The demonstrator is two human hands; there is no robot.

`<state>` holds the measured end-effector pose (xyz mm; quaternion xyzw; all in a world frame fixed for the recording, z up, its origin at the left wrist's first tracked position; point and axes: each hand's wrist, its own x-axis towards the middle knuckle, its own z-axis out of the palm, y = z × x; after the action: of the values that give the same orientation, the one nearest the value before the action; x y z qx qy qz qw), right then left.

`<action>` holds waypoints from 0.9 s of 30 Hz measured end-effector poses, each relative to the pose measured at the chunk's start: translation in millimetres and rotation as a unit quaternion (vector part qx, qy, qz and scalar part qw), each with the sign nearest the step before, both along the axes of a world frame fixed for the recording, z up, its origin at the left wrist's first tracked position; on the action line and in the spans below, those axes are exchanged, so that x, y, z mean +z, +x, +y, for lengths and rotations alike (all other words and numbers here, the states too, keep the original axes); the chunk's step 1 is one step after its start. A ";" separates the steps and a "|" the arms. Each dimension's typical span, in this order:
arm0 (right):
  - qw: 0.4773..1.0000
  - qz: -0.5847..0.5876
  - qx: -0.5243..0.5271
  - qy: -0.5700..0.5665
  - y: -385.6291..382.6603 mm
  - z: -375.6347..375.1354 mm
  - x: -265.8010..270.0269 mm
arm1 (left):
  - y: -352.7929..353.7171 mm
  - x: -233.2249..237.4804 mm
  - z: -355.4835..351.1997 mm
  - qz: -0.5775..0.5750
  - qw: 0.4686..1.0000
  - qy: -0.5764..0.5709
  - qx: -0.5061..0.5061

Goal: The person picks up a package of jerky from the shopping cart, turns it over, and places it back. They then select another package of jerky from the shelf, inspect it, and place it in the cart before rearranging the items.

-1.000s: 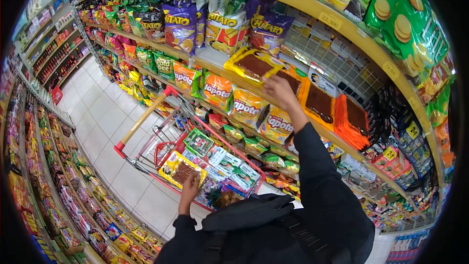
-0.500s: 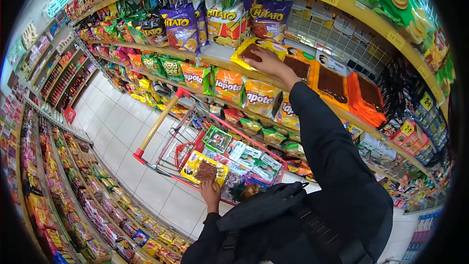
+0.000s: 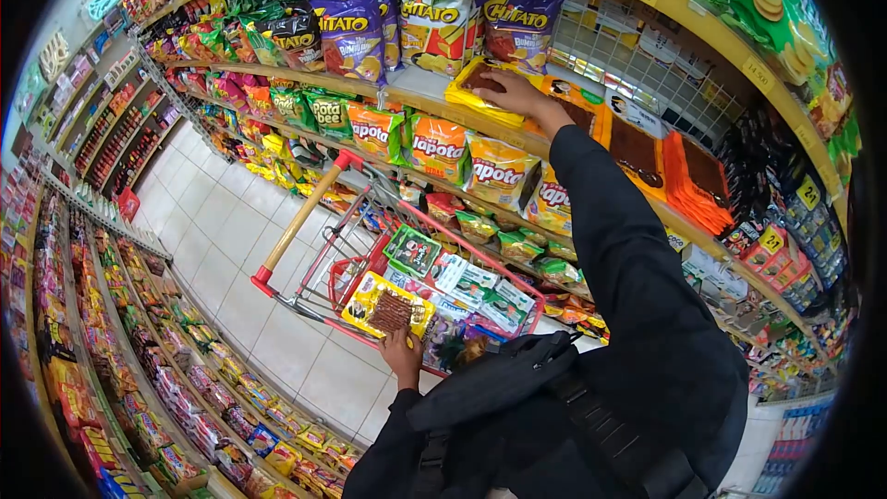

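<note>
My left hand [image 3: 402, 357] grips the near edge of a yellow snack packet [image 3: 393, 308] with a clear window showing brown contents. That packet is at the cart's handle end, over the goods inside. On the upper shelf, my right hand [image 3: 511, 92] lies with fingers stretched out over a stack of similar yellow packets [image 3: 480, 115]. Its fingers partly cover the top packet's brown window. Orange-edged packets [image 3: 577, 113] with brown contents lie just right of this hand, and purple Chitato chip bags [image 3: 519, 30] stand behind it.
The shopping cart [image 3: 294, 222] stands alongside the shelf, holding a green-and-black packet [image 3: 412, 250] and several white-and-green packs [image 3: 467, 279]. Japota bags [image 3: 437, 143] fill the shelf below. A tiled floor [image 3: 217, 212] separates this side from a lower snack rack [image 3: 176, 360].
The view has shifted slightly. My right hand stays on the yellow stack, whose packets now sit more squarely together. My left hand still holds its packet, which has shifted slightly over the cart.
</note>
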<state>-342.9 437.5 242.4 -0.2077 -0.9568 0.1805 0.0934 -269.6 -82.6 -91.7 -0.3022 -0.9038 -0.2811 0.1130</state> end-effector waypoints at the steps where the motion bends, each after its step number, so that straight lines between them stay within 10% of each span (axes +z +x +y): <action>1: 1.000 0.003 0.001 -0.003 1.0 -0.2 1.7 | 0.4 0.5 0.5 0.001 1.000 0.004 0.001; 16: 0.989 0.058 0.037 0.134 8.3 -36.3 -12.9 | -0.8 0.5 1.8 -0.011 0.999 0.036 0.006; 21: 0.934 0.311 0.137 0.111 44.5 -118.1 -45.0 | -1.5 -0.9 0.7 -0.003 0.998 0.061 0.005; 27: 0.957 -0.040 0.275 -0.083 144.3 -233.0 -225.7 | -2.9 -8.4 1.9 -0.023 0.996 -0.081 0.028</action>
<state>-198.6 204.4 16.7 0.0491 -0.9616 0.2696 -0.0156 -272.5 -80.8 -100.1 -0.2784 -0.9342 -0.2100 0.0754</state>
